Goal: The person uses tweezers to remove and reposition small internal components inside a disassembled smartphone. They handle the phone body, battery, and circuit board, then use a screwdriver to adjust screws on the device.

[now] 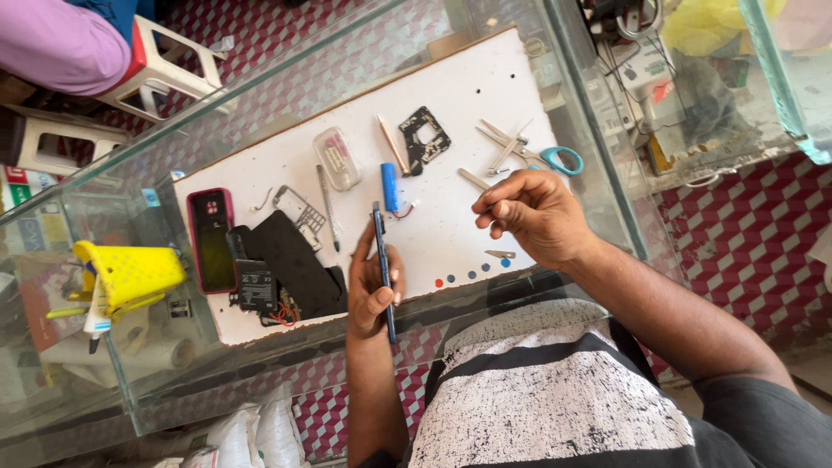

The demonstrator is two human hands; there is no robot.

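Covering glass counter [598,147]: white work mat [485,95], w/ tools.

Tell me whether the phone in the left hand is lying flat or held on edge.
On edge: the left hand holds the phone so only its thin side shows.
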